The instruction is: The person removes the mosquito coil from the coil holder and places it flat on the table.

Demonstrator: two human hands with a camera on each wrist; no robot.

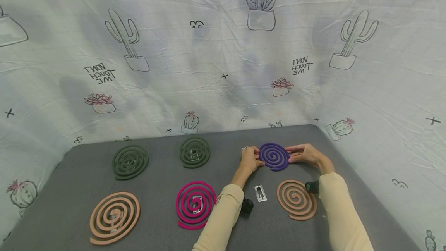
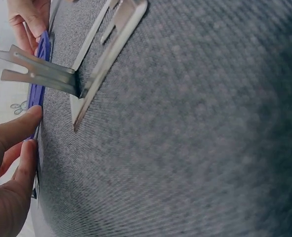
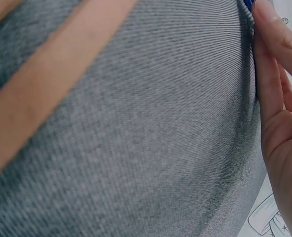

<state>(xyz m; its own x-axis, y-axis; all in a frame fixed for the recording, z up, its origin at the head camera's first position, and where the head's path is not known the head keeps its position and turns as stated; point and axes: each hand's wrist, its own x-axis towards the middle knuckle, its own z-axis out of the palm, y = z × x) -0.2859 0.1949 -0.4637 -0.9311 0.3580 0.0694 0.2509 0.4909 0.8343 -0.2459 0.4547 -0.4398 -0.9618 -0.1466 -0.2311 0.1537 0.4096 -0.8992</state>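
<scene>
A purple mosquito coil (image 1: 274,157) is at the back right of the grey table, between both hands. The left hand (image 1: 250,159) pinches its left edge between thumb and fingers, while the right hand (image 1: 306,154) holds the opposite edge the same way. In the left wrist view the coil (image 2: 35,96) is seen edge-on, close to the table cloth. Nearer the person lies a bare metal coil stand (image 1: 260,193); its forked prong (image 2: 42,74) sticks up in the left wrist view. Whether a stand sits under the purple coil is hidden.
An orange coil (image 1: 296,200) lies below the right hand, by the wrist camera. A pink coil (image 1: 196,204) is beside the left forearm. Farther left are two green coils (image 1: 130,162) and another orange coil (image 1: 115,218). Patterned cloth (image 1: 223,49) hangs behind the table.
</scene>
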